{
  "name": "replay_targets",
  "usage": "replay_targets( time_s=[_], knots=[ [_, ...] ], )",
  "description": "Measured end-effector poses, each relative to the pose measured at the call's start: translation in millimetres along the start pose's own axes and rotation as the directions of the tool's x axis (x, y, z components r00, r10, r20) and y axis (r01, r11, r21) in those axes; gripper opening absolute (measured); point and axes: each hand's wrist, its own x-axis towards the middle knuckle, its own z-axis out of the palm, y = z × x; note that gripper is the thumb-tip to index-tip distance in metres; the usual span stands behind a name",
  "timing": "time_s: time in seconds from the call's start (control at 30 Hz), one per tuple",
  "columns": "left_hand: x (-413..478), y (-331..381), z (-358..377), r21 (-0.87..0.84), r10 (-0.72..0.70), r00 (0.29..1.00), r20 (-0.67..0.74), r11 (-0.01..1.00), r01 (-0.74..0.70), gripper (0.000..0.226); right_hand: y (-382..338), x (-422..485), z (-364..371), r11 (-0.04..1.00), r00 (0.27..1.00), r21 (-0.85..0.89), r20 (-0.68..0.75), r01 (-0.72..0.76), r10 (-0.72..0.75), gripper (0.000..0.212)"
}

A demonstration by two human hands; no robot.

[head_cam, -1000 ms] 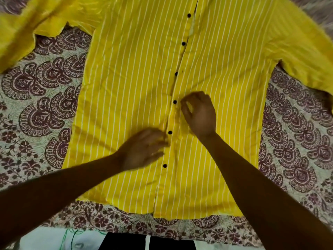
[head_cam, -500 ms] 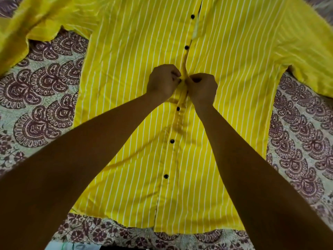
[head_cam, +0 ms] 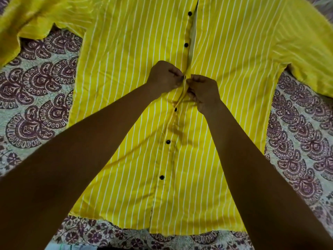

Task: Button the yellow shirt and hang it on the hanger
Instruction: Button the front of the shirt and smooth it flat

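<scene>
the fingers [head_cam: 173,72] of the left hand [head_cam: 162,78] are curled tight and pinch the button-side edge of the placket [head_cam: 187,65]. the right hand [head_cam: 205,92] has its fingers curled the same way, pinching the opposite edge. the two sets of fingertips meet at the seam, all but touching, and the cloth bunches up into a small ridge between them. i can make out a small dark button [head_cam: 185,77] right at the pinch, but it is too hidden for me to say whether it sits through its hole. just below the hands the placket lies closed, and i see three lower buttons [head_cam: 168,142] in a line running down toward the hem. above the hands the two front panels gape apart in a narrow slit that shows a paler strip, with two upper buttons [head_cam: 186,45] on its left edge. all of this belongs to the yellow shirt [head_cam: 126,69], white-striped, which lies front up and spread flat, hem toward me and collar end out of view at the top. its sleeves reach out to both sides, the one on my left rumpled near the upper corner. both bare forearms come in from the bottom corners and cross over the lower front of the shirt. under everything lies a printed cloth [head_cam: 36,91], pale with maroon fan-shaped motifs, showing on both sides and along the hem.
</scene>
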Motion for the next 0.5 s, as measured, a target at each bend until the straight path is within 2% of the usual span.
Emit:
replay_targets(
  time_s=[0.13, 0.27, 0.37, 0.5],
  knots=[
    [-4, -6, 2, -0.064, 0.007, 1.000, -0.011, 0.998, -0.007, 0.019, 9, 2, 8, 0.984, 0.984, -0.127, -0.110, 0.124, -0.138, 0.029],
    [-2, -9, 2, -0.056, 0.012, 1.000, -0.004, 0.998, -0.012, 0.020, 14, -2, 9, 0.950, 0.962, -0.244, -0.140, 0.195, -0.233, 0.012],
    [-1, -11, 3, -0.043, 0.015, 1.000, -0.009, 0.999, -0.016, 0.018, 16, -3, 10, 0.872, 0.936, -0.424, -0.132, 0.245, -0.327, 0.018],
    [-2, -12, 5, -0.033, 0.032, 0.999, -0.040, 0.999, -0.034, 0.016, 16, -3, 12, 0.847, 0.928, -0.466, -0.124, 0.258, -0.351, 0.020]
  ],
)
